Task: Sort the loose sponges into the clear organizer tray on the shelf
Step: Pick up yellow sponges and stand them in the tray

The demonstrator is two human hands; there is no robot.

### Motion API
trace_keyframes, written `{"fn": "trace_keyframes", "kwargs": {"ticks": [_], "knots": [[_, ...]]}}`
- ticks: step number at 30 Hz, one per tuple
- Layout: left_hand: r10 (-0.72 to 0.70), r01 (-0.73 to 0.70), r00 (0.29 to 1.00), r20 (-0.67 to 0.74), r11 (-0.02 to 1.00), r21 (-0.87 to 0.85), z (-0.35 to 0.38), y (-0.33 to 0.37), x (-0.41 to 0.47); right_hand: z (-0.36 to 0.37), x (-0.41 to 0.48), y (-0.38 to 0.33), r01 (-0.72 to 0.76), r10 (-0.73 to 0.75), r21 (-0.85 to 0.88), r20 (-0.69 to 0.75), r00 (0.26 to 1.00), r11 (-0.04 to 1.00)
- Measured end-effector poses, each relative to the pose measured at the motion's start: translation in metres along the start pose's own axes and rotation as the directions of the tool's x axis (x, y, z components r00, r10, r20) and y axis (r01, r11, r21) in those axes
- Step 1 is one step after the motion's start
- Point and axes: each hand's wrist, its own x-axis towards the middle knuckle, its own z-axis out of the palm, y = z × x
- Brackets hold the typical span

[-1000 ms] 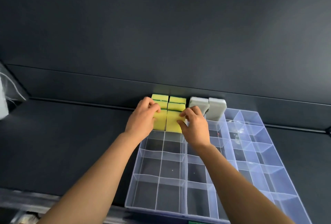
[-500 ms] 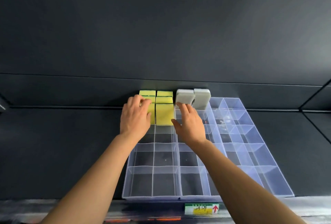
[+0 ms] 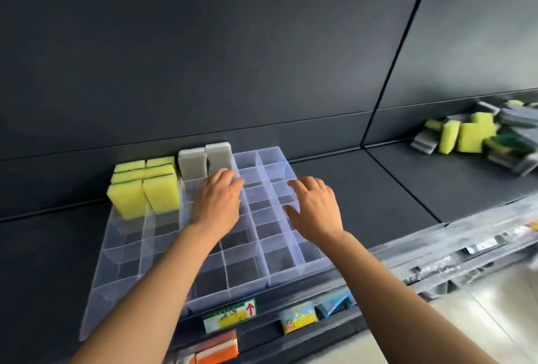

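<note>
Hands: left hand [image 3: 217,206] and right hand [image 3: 313,209] both empty, fingers loosely spread, above the clear organizer tray [image 3: 247,288].
Change: both have let go of the yellow sponges [image 3: 145,189], which now stand in the far-left cells.
Sorted: two grey sponges [image 3: 205,160] upright just right of the yellow ones.
Remaining: loose sponge pile [image 3: 477,133] far right on the shelf [image 3: 364,189], well apart from the tray.
Meaning: that placement looks finished; another fetch from the pile likely follows.

Shelf-edge labels [image 3: 230,315]; orange packet [image 3: 217,347]
</note>
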Motion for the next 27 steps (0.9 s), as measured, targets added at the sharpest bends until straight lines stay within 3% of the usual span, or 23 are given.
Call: {"fn": "trace_keyframes", "kwargs": {"ticks": [15, 27], "knots": [[0.205, -0.201, 0.978, 0.031, 0.975, -0.098, 0.036, 0.249, 0.044, -0.080, -0.114, 0.226, -0.273, 0.275, -0.056, 0.038, 0.961, 0.960], [0.352, -0.344, 0.936, 0.009, 0.921, -0.184, 0.076, 0.384, 0.129, -0.098, -0.110, 0.362, -0.418, 0.420, -0.057, 0.010, 0.908, 0.906]]}}
